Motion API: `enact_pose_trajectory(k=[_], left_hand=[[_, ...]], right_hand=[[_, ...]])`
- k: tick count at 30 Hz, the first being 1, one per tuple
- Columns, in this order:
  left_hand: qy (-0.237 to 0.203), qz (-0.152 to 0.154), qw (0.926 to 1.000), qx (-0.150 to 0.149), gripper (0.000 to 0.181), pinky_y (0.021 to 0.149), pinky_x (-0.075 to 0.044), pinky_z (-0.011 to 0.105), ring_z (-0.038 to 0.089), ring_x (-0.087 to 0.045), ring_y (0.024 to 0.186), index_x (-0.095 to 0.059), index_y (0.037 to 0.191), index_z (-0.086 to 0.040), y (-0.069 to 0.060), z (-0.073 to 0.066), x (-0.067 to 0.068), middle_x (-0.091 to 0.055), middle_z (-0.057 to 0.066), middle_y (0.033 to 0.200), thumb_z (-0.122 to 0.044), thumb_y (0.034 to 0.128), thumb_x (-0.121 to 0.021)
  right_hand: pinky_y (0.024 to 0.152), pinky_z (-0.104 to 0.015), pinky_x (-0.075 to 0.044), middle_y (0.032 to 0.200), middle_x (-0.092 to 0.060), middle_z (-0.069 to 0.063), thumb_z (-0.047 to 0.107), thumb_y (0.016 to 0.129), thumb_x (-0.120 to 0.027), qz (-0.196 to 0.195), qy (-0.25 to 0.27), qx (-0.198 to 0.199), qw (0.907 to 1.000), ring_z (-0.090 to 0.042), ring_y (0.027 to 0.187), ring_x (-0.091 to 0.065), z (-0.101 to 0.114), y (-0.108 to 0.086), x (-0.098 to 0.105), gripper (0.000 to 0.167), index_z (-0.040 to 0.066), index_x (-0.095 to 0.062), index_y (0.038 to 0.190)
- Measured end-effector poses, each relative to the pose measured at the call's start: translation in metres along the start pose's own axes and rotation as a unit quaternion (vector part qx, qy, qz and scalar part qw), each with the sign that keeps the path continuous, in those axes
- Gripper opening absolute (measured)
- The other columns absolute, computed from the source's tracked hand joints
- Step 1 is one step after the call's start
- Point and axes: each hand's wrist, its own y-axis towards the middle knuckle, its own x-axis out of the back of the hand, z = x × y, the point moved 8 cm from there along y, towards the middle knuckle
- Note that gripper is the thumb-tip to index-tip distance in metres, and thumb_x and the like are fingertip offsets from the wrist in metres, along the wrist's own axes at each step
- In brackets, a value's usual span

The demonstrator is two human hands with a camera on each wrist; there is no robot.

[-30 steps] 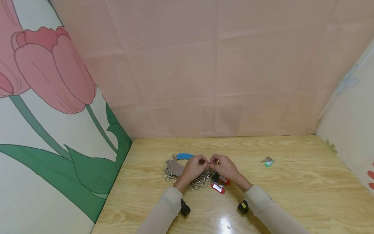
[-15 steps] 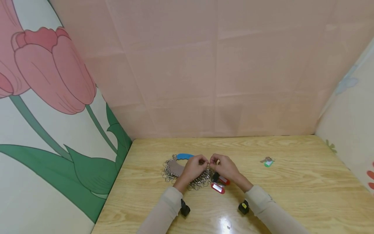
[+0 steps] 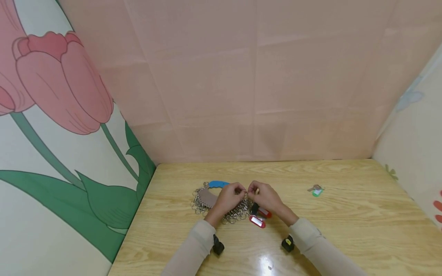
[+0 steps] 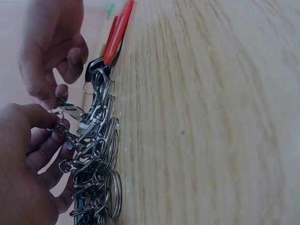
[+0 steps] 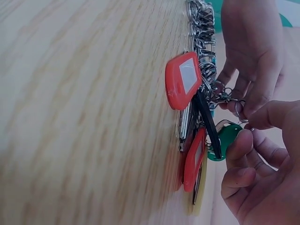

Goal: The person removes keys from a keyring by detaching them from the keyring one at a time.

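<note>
Over a broad, curved holder (image 3: 207, 197) hung with metal rings and clasps, both hands meet fingertip to fingertip. The left hand (image 3: 228, 197) pinches a small metal ring (image 4: 61, 129) joined to a clasp. Opposite it, the right hand (image 3: 265, 196) pinches thin metal at the same spot; a green round piece (image 5: 227, 140) hangs beside its fingertips. Two red tags (image 5: 182, 80), a black piece (image 5: 207, 124) and keys lie at the holder's right end. Exactly how the pinched rings are linked cannot be told.
A green tag (image 3: 317, 193) with keys lies on the wooden table (image 3: 359, 222) to the right. The holder has a blue part (image 3: 218, 184) at its back. Walls stand behind and on both sides.
</note>
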Motion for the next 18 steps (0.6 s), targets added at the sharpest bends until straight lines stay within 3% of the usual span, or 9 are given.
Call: enact_pose_trajectory(k=[8, 18], left_hand=[[-0.001, 0.006, 1.0000, -0.001, 0.010, 0.079, -0.056, 0.027, 0.007, -0.067, 0.087, -0.078, 0.103, -0.013, -0.0008, 0.0000, -0.0009, -0.077, 0.000, 0.098, -0.017, 0.1030, -0.069], [0.000, -0.002, 1.0000, -0.006, 0.009, 0.083, -0.058, 0.032, 0.014, -0.072, 0.092, -0.078, 0.101, -0.014, -0.0013, -0.0015, 0.0007, -0.078, 0.001, 0.099, -0.018, 0.1029, -0.070]], right_hand=[[0.062, -0.030, -0.044, 0.083, -0.068, 0.003, 0.013, 0.091, -0.073, 0.005, -0.003, 0.008, 1.0000, -0.012, 0.066, -0.058, 0.0021, 0.0022, -0.0011, 0.006, 0.016, -0.068, 0.090], [0.059, -0.030, -0.042, 0.081, -0.068, 0.004, 0.012, 0.091, -0.074, -0.016, -0.015, 0.022, 0.9995, -0.012, 0.064, -0.055, 0.0060, 0.0012, 0.0011, 0.008, 0.017, -0.070, 0.088]])
